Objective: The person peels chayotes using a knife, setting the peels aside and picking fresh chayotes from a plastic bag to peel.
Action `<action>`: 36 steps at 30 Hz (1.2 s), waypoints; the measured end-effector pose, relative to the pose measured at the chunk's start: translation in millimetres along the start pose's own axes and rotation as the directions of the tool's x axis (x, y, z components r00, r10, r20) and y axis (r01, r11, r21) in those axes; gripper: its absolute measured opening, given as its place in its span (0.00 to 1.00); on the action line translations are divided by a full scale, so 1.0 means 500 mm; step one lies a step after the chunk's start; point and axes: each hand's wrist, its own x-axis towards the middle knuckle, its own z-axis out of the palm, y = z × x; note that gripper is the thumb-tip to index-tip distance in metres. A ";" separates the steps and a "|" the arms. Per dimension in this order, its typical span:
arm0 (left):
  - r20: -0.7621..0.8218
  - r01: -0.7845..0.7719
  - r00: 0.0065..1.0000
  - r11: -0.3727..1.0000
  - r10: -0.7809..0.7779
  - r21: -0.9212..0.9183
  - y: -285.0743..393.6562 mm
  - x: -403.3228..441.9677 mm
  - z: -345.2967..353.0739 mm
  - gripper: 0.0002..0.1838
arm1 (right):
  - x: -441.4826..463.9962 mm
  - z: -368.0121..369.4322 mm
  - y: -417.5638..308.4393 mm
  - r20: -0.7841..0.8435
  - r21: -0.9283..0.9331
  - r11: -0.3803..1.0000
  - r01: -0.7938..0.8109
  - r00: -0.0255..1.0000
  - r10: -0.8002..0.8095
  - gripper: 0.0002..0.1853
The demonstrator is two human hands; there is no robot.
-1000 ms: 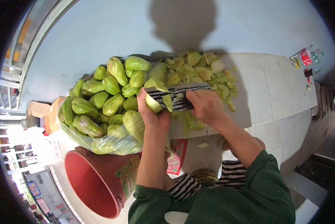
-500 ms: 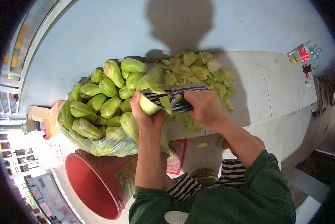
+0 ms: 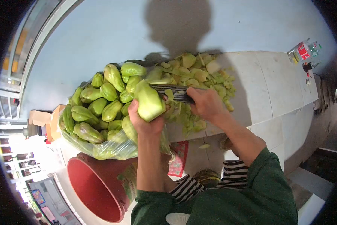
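Note:
My left hand (image 3: 148, 119) is closed around a pale green peeled chayote (image 3: 149, 103), whose smooth flesh faces up. The fingers of my right hand (image 3: 206, 103) wrap round the end of a black-and-white striped blade (image 3: 176, 92), which reaches left to the chayote's upper right side. Its far edge is partly hidden behind the chayote. Left of my hands, a clear plastic bag (image 3: 112, 152) holds several whole green chayotes (image 3: 111, 110). Behind and right of the blade lies a heap of green peelings (image 3: 202, 75).
A red bucket (image 3: 95, 187) lies tilted at the lower left. The tiled surface (image 3: 251, 82) extends right to a plastic bottle (image 3: 304, 51) with a red label. A cardboard box (image 3: 55, 122) stands at the left. A red patterned packet (image 3: 179, 159) lies below my hands.
The chayote in my left hand has turned and now shows its broad peeled side. The blade has tilted edge-on, so less of its striped face shows.

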 end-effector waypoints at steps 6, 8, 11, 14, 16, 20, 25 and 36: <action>-0.066 -0.052 0.997 0.997 0.048 -0.057 0.011 0.006 0.006 0.33 | -0.002 -0.014 -0.045 -0.041 0.048 0.993 0.108 0.994 -0.106 0.17; -0.041 -0.073 0.996 0.997 0.074 0.025 0.007 0.002 0.011 0.33 | 0.001 -0.017 -0.050 -0.064 0.058 0.988 0.142 0.988 -0.139 0.17; -0.029 -0.066 0.997 0.996 0.068 0.057 0.004 0.000 0.004 0.34 | 0.004 -0.022 -0.054 -0.095 0.076 0.979 0.189 0.979 -0.181 0.17; -0.036 -0.036 0.999 0.993 0.041 0.113 0.013 -0.010 0.005 0.35 | 0.004 -0.007 -0.026 -0.059 0.061 0.991 0.119 0.992 -0.115 0.17; -0.030 -0.010 0.999 0.997 0.012 0.072 0.014 -0.006 -0.001 0.36 | 0.008 -0.007 -0.017 -0.031 0.034 0.999 0.033 0.999 -0.032 0.17; -0.004 -0.075 0.997 0.994 0.076 0.083 0.006 -0.002 0.010 0.38 | 0.004 -0.032 -0.039 -0.012 0.051 0.995 0.083 0.996 -0.083 0.16; 0.057 -0.037 0.998 0.985 0.028 0.167 -0.009 -0.004 0.010 0.40 | 0.008 -0.017 -0.016 -0.034 0.082 0.996 -0.021 0.999 0.024 0.16; 0.117 0.014 0.993 0.998 -0.022 0.065 -0.007 -0.002 0.018 0.39 | 0.023 0.004 0.002 -0.036 0.201 0.950 -0.240 0.967 0.252 0.07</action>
